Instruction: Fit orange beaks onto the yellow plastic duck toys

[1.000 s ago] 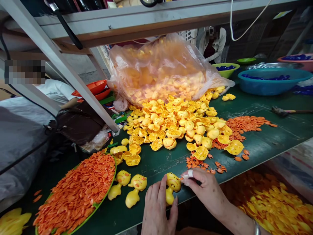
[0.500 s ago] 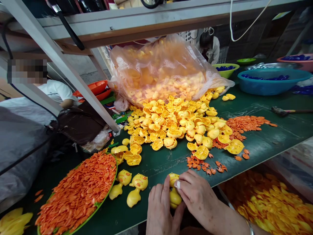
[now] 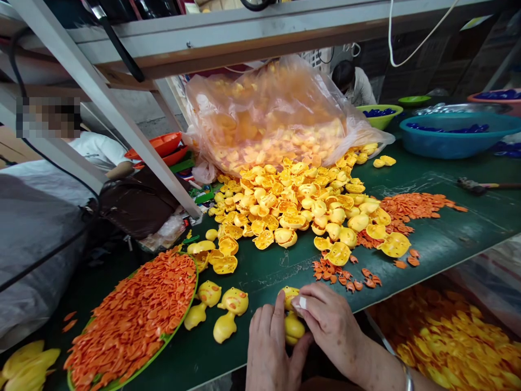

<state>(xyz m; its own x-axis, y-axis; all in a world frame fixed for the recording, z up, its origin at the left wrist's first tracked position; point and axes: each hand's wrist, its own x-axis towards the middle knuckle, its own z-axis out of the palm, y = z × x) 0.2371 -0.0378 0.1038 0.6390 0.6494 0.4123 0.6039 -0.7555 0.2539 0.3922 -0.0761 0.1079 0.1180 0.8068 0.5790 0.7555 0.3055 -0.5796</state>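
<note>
A yellow plastic duck (image 3: 292,319) is held between both my hands at the near edge of the green table (image 3: 260,271). My left hand (image 3: 271,345) wraps its body from below. My right hand (image 3: 331,323), with a white taped finger, is closed over the duck's head from the right. Two more yellow ducks (image 3: 222,312) lie on the table just left of my hands. A few loose orange beak pieces (image 3: 342,274) lie just beyond my right hand. Further back is a big heap of yellow duck shells (image 3: 301,209).
A green tray heaped with orange pieces (image 3: 130,320) sits front left. A clear bag of yellow shells (image 3: 268,117) lies at the back, a blue basin (image 3: 456,133) back right. A slanted metal frame post (image 3: 118,122) crosses left. Persons sit left and far back. A bin of yellow parts (image 3: 451,336) is below right.
My right hand came in from beside the duck's face and closed over its head, and the duck was drawn slightly nearer to me. The view shifted a little.
</note>
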